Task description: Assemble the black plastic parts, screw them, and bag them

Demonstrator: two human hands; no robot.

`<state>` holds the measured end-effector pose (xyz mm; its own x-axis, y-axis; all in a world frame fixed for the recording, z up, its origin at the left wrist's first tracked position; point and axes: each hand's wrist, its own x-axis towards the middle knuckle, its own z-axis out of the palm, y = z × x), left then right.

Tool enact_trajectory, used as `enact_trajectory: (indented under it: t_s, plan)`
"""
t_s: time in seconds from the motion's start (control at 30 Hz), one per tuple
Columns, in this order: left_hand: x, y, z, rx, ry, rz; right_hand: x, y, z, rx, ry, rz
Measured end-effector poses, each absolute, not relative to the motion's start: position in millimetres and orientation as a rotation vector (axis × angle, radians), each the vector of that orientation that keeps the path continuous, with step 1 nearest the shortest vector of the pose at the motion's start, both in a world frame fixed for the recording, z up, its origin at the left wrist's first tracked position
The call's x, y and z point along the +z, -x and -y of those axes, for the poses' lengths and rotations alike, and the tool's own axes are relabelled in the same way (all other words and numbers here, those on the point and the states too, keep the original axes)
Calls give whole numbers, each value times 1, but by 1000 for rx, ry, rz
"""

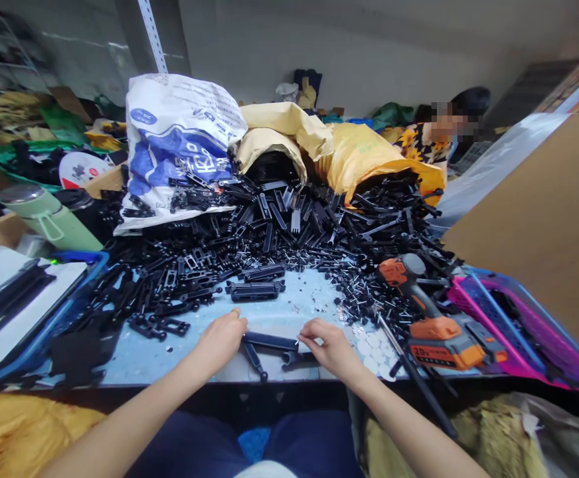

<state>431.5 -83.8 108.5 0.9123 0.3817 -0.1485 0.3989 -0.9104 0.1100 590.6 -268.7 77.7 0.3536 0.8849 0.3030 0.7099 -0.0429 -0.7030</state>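
My left hand is closed at the left end of a long black plastic bar, near the front edge of the table. At the bar's other end, the fingers of my right hand pinch a small silver pin or screw. A black hinged arm piece slants down beneath the bar, and another black piece lies below my right fingers; whether they are joined to the bar I cannot tell. Just beyond my hands rest black assembled bracket parts.
A large heap of black plastic parts spills from a white-and-blue sack and a yellow sack. An orange cordless drill lies right. A green bottle, blue tray and pink basket flank the table. Another person is behind.
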Motion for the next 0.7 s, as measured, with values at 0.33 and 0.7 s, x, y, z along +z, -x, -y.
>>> enact_trajectory:
  t_s: [0.33, 0.7]
  plan:
    - [59, -413, 94, 835, -2949, -272, 84, -582, 266, 205, 1909, 1582]
    - [51, -411, 81, 989, -2743, -67, 74, -582, 264, 141, 1811, 1485]
